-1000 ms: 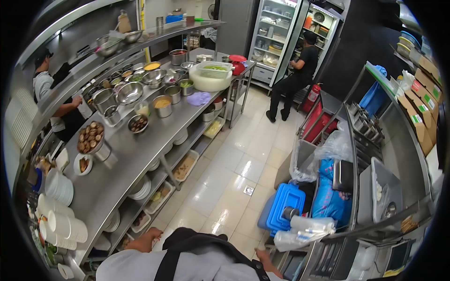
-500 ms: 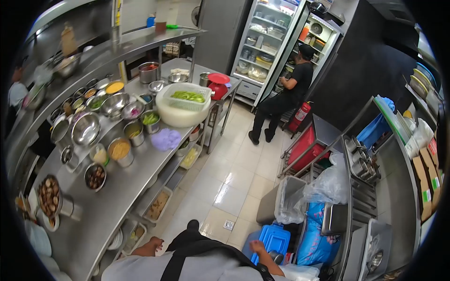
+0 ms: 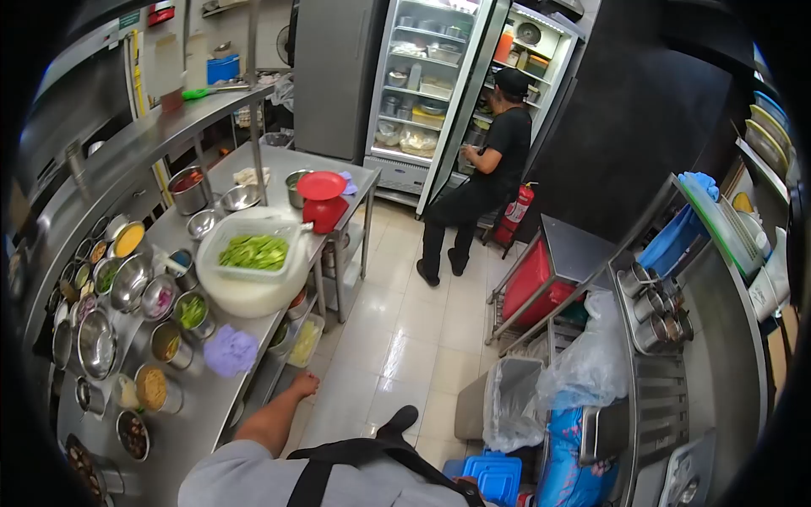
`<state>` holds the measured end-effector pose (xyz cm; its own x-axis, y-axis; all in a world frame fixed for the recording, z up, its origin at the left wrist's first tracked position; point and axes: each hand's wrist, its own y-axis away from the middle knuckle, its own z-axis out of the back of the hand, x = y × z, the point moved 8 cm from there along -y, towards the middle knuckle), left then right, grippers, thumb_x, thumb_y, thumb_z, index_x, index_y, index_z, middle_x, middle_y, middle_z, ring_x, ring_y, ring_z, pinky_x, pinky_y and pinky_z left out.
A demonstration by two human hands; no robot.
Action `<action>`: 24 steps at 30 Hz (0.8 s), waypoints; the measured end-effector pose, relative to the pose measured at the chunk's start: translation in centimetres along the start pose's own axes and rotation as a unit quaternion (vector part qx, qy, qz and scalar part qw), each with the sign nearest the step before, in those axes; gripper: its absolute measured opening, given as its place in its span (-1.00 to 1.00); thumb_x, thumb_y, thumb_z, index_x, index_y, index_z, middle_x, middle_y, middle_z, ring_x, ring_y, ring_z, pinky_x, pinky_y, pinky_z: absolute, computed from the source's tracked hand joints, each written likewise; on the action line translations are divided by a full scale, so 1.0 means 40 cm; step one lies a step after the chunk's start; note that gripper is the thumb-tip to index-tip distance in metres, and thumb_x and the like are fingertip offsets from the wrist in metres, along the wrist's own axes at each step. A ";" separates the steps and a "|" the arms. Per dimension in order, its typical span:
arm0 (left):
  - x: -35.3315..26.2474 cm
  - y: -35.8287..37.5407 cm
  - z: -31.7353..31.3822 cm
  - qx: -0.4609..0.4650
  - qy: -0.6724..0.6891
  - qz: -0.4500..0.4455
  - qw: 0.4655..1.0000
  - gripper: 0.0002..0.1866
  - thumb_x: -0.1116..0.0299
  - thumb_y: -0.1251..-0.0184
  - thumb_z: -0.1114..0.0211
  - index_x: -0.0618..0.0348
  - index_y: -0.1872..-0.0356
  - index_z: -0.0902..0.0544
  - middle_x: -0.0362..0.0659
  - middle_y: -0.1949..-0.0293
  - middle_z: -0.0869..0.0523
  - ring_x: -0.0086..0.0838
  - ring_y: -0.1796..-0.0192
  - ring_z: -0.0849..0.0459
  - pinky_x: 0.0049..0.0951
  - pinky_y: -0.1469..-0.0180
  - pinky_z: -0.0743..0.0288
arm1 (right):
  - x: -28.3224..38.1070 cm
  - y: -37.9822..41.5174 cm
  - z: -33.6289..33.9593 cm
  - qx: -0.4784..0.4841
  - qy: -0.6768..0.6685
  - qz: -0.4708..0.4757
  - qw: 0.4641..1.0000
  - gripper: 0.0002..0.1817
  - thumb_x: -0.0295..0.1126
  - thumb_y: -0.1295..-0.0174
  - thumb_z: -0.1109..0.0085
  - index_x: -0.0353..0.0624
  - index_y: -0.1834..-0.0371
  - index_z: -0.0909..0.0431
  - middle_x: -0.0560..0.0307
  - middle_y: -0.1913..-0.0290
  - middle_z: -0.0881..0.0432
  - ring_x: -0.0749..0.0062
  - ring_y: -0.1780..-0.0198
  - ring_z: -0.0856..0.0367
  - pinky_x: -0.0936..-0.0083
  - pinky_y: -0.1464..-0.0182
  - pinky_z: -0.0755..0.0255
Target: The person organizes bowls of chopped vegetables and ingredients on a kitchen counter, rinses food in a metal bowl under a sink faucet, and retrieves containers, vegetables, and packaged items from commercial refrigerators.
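My left hand (image 3: 305,385) hangs over the tiled floor beside the steel prep table (image 3: 203,418), its fingers curled; whether they close on anything is too small to tell. Nearest to it are a tray of pale food (image 3: 305,340) on the shelf under the table and a purple cloth (image 3: 231,351) on the tabletop. Farther up the table, a basket of green vegetables (image 3: 253,251) rests on a large white tub (image 3: 258,295). My right hand does not show in the view.
A person (image 3: 500,152) in black stands at the open fridge (image 3: 547,51). A red fire extinguisher (image 3: 517,205) is behind them. On the right are a lined grey bin (image 3: 479,399), a blue lidded box (image 3: 495,477) and a steel rack (image 3: 621,291).
The view has moved forward along the aisle and the fridge looks closer. My left arm has swung forward. My right hand, seen before near the blue box, has gone out of view.
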<state>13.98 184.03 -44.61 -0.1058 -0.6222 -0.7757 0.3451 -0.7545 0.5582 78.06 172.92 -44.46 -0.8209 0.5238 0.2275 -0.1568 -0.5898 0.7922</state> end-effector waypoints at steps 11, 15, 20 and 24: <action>0.050 0.011 -0.091 0.046 -0.135 0.270 0.952 -0.66 0.09 -0.30 -0.17 0.21 0.27 -0.66 -0.08 0.36 -0.73 -0.35 0.39 -0.76 -0.14 0.45 -0.60 | 0.200 -0.684 0.424 0.037 -0.100 0.032 0.994 -0.79 -0.27 -0.20 -0.13 -0.18 0.28 -0.61 0.11 0.47 -0.63 0.38 0.53 -0.62 0.36 0.57 -0.49; -0.046 -0.067 -0.157 0.011 -0.071 0.247 0.966 -0.70 0.13 -0.27 -0.21 0.16 0.23 -0.66 -0.11 0.38 -0.72 -0.37 0.44 -0.74 -0.18 0.48 -0.57 | 0.440 -0.683 0.740 -0.048 -0.252 0.030 0.966 -0.82 -0.32 -0.15 -0.15 -0.21 0.32 -0.58 0.09 0.54 -0.61 0.36 0.58 -0.61 0.39 0.63 -0.47; -0.138 -0.229 -0.211 0.016 -0.051 0.246 0.968 -0.72 0.16 -0.23 -0.24 0.18 0.26 -0.65 -0.12 0.41 -0.71 -0.35 0.47 -0.73 -0.25 0.51 -0.55 | 0.665 -0.763 0.883 -0.085 -0.197 0.087 0.973 -0.83 -0.32 -0.15 -0.15 -0.18 0.31 -0.58 0.10 0.53 -0.62 0.38 0.56 -0.63 0.40 0.63 -0.46; -0.208 -0.406 -0.223 0.048 -0.052 0.264 0.962 -0.69 0.15 -0.25 -0.21 0.23 0.26 -0.65 -0.09 0.33 -0.73 -0.32 0.42 -0.75 -0.21 0.50 -0.56 | 0.763 -0.823 0.835 -0.031 -0.084 0.141 0.986 -0.80 -0.27 -0.20 -0.09 -0.15 0.33 -0.61 0.11 0.49 -0.66 0.40 0.53 -0.64 0.40 0.55 -0.49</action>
<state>17.59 203.31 -49.85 -0.0350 -0.9375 -0.3462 0.2893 -0.3411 0.8944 76.51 228.83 -44.67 -0.7346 0.4253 0.5287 0.0264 -0.7607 0.6485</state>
